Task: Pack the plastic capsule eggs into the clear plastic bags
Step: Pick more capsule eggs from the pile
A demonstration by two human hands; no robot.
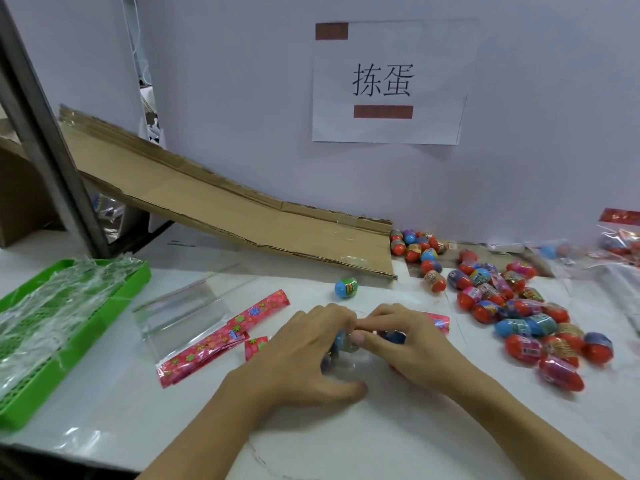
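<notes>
My left hand (308, 355) and my right hand (412, 344) meet at the middle of the white table, both gripping a clear plastic bag (346, 367) with capsule eggs inside; a blue egg (341, 339) shows between the fingers. The bag's red flowered top (440, 322) sticks out behind my right hand. A pile of several loose capsule eggs (523, 320), mostly red and blue, lies to the right. One blue-and-green egg (346, 287) sits alone just beyond my hands. Empty clear bags with red flowered headers (214, 336) lie to the left.
A green plastic tray (52, 370) holding crumpled clear film stands at the left edge. A cardboard ramp (242, 216) slopes down from the left to more eggs (415, 244) at the wall. Filled bags (620, 237) lie at the far right. A paper sign (388, 81) hangs on the wall.
</notes>
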